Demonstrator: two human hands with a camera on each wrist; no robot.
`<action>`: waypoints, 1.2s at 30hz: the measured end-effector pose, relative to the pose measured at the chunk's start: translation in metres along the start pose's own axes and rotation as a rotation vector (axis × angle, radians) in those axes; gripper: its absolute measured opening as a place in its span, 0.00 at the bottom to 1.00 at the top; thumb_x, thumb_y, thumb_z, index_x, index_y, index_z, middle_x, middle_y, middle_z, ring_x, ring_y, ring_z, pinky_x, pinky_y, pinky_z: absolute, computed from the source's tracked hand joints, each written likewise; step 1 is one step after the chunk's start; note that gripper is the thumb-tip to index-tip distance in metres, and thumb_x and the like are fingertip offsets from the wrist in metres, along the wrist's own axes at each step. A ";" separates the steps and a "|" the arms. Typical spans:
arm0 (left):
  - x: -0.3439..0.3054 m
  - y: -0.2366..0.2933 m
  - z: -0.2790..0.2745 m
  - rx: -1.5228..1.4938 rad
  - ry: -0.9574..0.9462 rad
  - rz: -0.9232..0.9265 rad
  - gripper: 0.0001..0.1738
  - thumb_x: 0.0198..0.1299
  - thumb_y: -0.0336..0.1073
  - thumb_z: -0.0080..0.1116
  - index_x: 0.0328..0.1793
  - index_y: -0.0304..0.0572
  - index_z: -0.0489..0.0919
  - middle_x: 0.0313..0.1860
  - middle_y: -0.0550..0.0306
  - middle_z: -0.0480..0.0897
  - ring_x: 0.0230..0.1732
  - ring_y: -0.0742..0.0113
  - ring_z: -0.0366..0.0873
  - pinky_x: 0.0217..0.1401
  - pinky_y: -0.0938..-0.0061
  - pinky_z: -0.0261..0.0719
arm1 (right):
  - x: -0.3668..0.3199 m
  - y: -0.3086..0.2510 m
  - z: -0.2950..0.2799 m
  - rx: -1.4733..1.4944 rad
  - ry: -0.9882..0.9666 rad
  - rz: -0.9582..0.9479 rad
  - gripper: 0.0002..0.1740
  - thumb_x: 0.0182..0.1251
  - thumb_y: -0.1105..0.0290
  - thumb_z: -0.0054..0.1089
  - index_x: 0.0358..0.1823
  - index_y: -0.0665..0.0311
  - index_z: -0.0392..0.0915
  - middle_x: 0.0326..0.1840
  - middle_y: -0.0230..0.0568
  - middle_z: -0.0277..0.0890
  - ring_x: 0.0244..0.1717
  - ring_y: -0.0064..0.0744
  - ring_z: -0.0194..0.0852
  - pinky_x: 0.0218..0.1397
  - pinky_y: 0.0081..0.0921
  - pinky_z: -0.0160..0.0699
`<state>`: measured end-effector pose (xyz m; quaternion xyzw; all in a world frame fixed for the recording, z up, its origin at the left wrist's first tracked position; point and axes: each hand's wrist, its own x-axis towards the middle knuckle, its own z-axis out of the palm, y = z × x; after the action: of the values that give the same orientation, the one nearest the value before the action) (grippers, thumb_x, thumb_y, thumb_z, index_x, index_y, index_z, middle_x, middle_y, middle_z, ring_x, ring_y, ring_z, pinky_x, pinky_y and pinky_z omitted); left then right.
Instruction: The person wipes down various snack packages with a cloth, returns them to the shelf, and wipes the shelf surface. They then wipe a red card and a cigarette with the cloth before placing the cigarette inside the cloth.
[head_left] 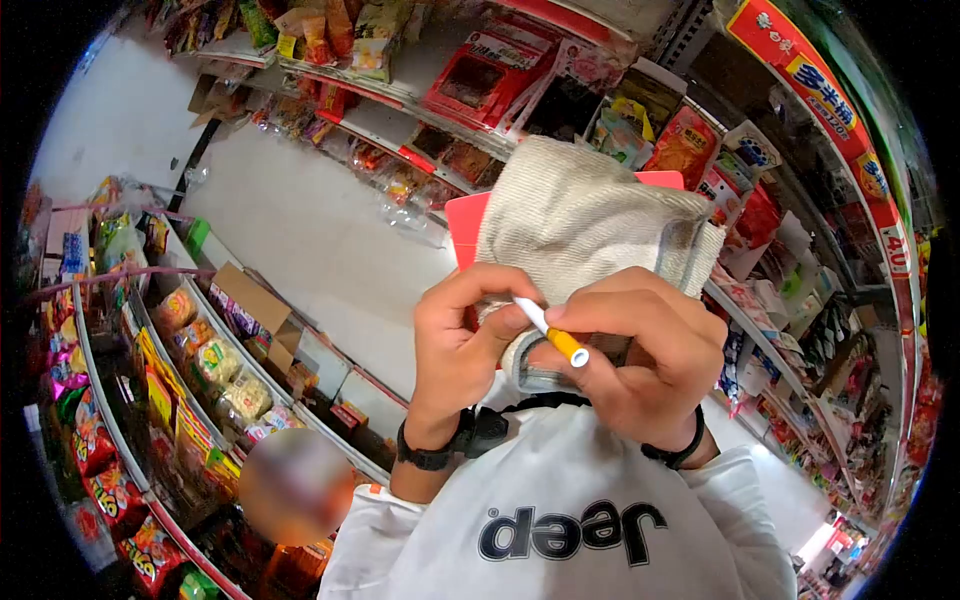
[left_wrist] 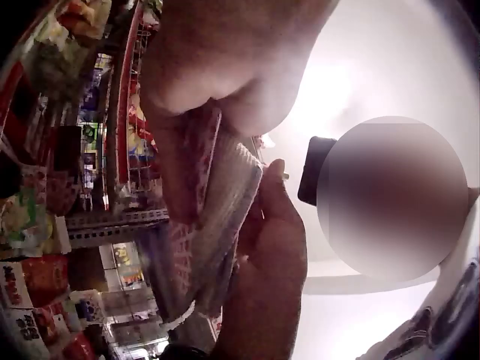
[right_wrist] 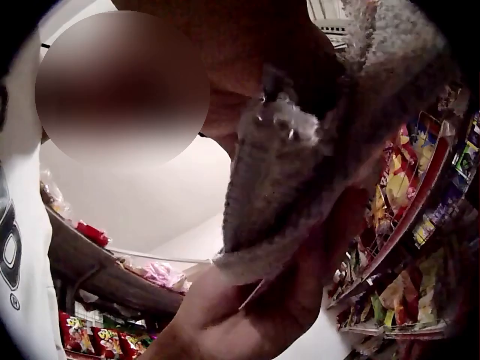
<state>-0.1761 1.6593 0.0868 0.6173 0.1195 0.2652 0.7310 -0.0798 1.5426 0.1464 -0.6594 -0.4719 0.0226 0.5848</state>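
Observation:
A slim white tube with a yellow end section (head_left: 545, 332), cigarette-like with a hollow tip, slants between my hands in the head view. My right hand (head_left: 645, 345) pinches it with index finger and thumb. My left hand (head_left: 455, 335) has its curled fingers on the near edge of a beige ribbed cloth (head_left: 590, 215), its thumb and index fingertip right at the tube's white end. Beneath the cloth, a red flat sheet (head_left: 466, 225) sticks out at both sides. In the right wrist view the left hand (right_wrist: 259, 315) grips the cloth (right_wrist: 281, 172) from below.
Snack shelves surround me: packets on a rack (head_left: 490, 80) ahead, hanging bags and boxes (head_left: 700, 170) at the right. Bins with bagged noodles (head_left: 220, 362) stand at the left. Pale floor (head_left: 290, 190) runs between them. My white shirt (head_left: 560, 500) is close below the hands.

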 end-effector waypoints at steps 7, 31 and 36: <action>0.002 -0.005 0.001 0.066 0.004 0.046 0.13 0.55 0.38 0.64 0.38 0.33 0.79 0.33 0.56 0.81 0.36 0.72 0.76 0.41 0.79 0.72 | 0.000 0.003 -0.004 0.011 0.009 -0.024 0.12 0.42 0.83 0.65 0.31 0.66 0.79 0.26 0.41 0.78 0.24 0.31 0.77 0.26 0.21 0.73; -0.021 0.032 0.033 0.691 0.216 0.382 0.14 0.42 0.26 0.68 0.38 0.36 0.82 0.44 0.39 0.79 0.28 0.60 0.81 0.27 0.78 0.78 | -0.011 0.045 -0.015 0.055 -0.252 0.136 0.08 0.47 0.81 0.61 0.32 0.69 0.80 0.29 0.43 0.80 0.26 0.31 0.78 0.31 0.21 0.73; -0.020 0.033 0.032 0.657 0.123 0.441 0.17 0.46 0.24 0.65 0.45 0.39 0.80 0.55 0.33 0.74 0.42 0.50 0.82 0.42 0.72 0.81 | -0.024 0.049 -0.007 -0.021 -0.080 0.127 0.08 0.42 0.78 0.62 0.28 0.68 0.80 0.23 0.41 0.78 0.23 0.31 0.75 0.28 0.22 0.69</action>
<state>-0.1842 1.6245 0.1220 0.8120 0.1061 0.4001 0.4116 -0.0600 1.5285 0.0971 -0.6927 -0.4523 0.0811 0.5559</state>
